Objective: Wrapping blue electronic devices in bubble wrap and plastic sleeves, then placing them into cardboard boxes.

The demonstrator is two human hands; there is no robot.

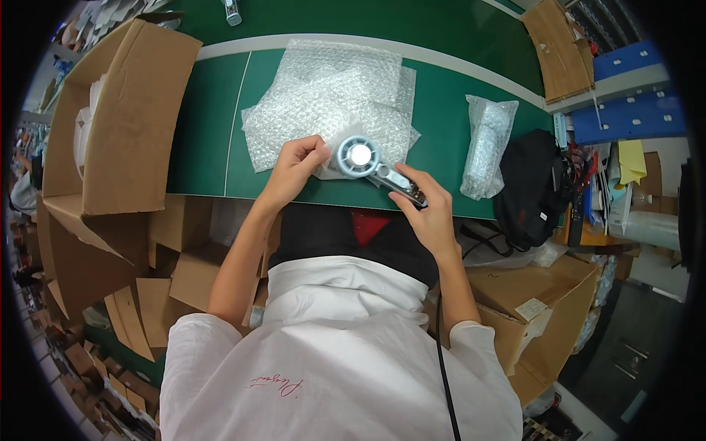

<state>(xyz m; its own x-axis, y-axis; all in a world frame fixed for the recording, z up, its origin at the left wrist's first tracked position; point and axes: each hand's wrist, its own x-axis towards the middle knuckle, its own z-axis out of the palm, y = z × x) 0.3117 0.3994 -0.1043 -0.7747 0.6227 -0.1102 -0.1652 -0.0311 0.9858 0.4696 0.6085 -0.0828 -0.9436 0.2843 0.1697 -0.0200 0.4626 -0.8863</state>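
Note:
A handheld fan (358, 156) with a round, pale blue head and a slim handle is held over the near edge of the green table (202, 140). My right hand (430, 203) is closed round the end of its handle. Beside the fan head, my left hand (300, 163) pinches a thin, translucent plastic bag (328, 172); how far the bag reaches round the fan is hard to make out. Beyond both hands lie several overlapping sheets of bubble wrap (338, 84).
On the right rests a bubble-wrapped bundle (487, 147) beside a black backpack (531, 187). A tall open carton (140, 117) stands at the left edge. Another open carton (529, 301) sits below the table at right. A small device (232, 12) lies at the far side.

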